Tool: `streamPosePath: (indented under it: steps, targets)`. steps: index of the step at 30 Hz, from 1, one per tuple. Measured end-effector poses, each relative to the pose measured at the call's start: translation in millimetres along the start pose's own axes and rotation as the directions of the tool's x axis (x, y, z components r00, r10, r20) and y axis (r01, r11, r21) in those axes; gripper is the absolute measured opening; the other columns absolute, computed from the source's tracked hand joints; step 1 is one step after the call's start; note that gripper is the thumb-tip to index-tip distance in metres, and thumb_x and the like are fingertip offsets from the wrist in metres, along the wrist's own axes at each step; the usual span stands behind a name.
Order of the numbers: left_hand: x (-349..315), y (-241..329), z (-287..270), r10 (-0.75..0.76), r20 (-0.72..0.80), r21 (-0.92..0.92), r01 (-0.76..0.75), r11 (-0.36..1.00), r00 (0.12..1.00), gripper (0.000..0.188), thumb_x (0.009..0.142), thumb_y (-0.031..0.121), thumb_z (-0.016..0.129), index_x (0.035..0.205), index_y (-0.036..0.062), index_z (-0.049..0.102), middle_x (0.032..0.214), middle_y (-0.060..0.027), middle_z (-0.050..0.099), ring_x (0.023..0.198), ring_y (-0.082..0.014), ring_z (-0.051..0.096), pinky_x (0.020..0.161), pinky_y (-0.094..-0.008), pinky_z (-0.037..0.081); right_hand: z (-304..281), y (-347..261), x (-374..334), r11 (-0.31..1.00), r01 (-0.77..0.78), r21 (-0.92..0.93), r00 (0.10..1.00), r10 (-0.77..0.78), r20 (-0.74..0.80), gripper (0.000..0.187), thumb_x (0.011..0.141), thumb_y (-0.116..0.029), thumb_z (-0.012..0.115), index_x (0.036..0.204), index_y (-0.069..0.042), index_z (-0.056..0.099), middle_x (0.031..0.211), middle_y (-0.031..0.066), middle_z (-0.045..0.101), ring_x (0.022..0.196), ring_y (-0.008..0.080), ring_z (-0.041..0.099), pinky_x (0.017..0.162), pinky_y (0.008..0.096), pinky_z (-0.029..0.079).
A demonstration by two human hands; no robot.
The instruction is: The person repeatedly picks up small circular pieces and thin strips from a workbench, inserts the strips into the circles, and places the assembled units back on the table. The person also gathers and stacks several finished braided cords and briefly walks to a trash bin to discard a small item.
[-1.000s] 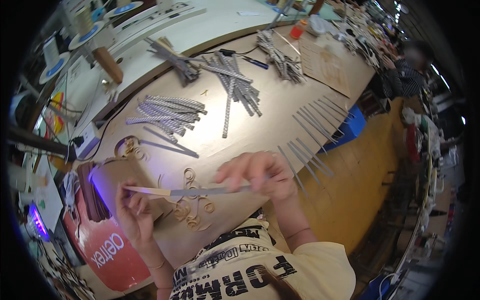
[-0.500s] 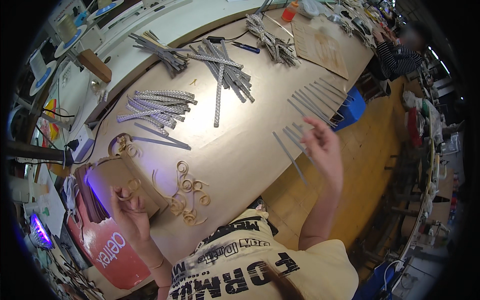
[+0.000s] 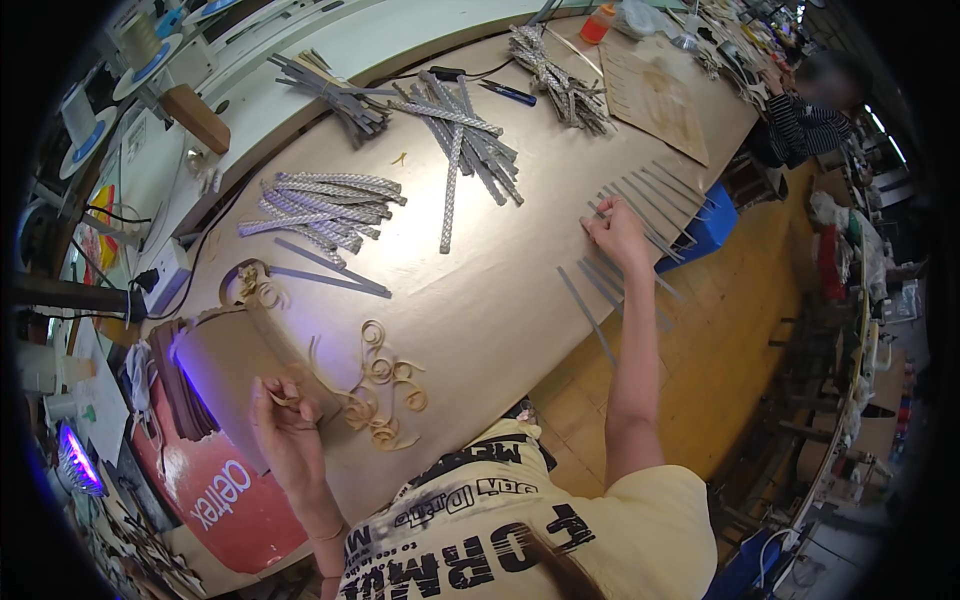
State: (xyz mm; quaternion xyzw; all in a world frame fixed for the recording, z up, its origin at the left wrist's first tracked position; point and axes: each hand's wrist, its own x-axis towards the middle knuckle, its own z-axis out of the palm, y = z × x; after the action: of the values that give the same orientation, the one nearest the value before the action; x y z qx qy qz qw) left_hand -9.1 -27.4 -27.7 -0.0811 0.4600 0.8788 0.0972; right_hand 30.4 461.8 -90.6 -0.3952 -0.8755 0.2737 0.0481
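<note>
- The right hand (image 3: 622, 235) is at the near row's far side, its fingers drawn together over the grey strips (image 3: 580, 303) laid along the table edge; I cannot tell whether they pinch one.
- The left hand (image 3: 288, 430) has its fingers bent in, thumb and fingertips pinching a small tan curl (image 3: 285, 401).
- Just right of the left hand's grip, a loose pile of tan ringlets (image 3: 360, 408) lies on the table (image 3: 480, 290).
- Just beyond the left hand, a brown sheet (image 3: 225, 350) lies at the table's end.
- Right of the right hand, below the strips' outer ends, is a blue bin (image 3: 715, 232).
- Left of the right hand, well apart, lie grey braided pieces (image 3: 325, 210), with a crossed bundle (image 3: 465, 140) nearer.
- Farther beyond the right hand are a blue-handled tool (image 3: 510, 93) and a tan board (image 3: 655, 100).
</note>
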Motion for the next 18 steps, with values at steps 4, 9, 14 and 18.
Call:
streamPosePath:
  steps: [4,9,14,18]
  targets:
    - [-1.3,-1.5,-0.9,-0.002,-0.009,0.009,0.002,1.000,1.000,0.017,0.104,0.019,0.047,0.099,0.0065,0.056,0.090,-0.0024,0.055,0.083,-0.0099,0.052,0.060,-0.0238,0.043,-1.1,-3.1,8.7,0.991,-0.136,0.003,0.991,0.136,0.019,0.054,0.074,-0.037,0.084,0.100,0.002,0.057,0.064,0.0089,0.065,0.056,0.0223,0.063,0.064,0.0377,0.052]
    - [-0.6,-3.6,6.1,-0.027,-0.002,-0.016,0.026,1.000,1.000,0.017,0.104,0.020,0.048,0.097,0.0068,0.056,0.090,-0.0026,0.055,0.085,-0.0102,0.053,0.061,-0.0241,0.044,-25.9,-13.9,4.6,0.905,-0.243,-0.350,0.940,0.308,0.144,0.073,0.073,-0.059,0.078,0.104,0.004,0.059,0.068,0.0082,0.068,0.054,0.0246,0.064,0.064,0.0430,0.054]
    - [-10.5,6.8,11.6,0.007,0.038,0.184,-0.013,0.983,0.999,0.021,0.104,0.023,0.049,0.095,0.0048,0.056,0.084,-0.0059,0.060,0.070,-0.0114,0.057,0.060,-0.0247,0.048,-22.7,-31.2,-22.0,0.814,-0.333,-0.476,0.943,0.290,-0.163,0.086,0.072,-0.074,0.068,0.104,0.005,0.064,0.095,0.0208,0.071,0.089,0.0352,0.070,0.078,0.0463,0.054]
    - [-22.9,3.6,8.1,0.070,0.074,0.602,-0.100,0.792,0.995,0.024,0.103,0.019,0.048,0.093,0.0014,0.060,0.084,-0.0073,0.064,0.068,-0.0115,0.058,0.061,-0.0245,0.046,-37.5,-56.2,-43.9,0.796,-0.304,-0.524,0.941,0.163,-0.298,0.068,0.084,-0.063,0.063,0.108,0.001,0.065,0.106,0.0218,0.069,0.099,0.0395,0.066,0.081,0.0492,0.052]
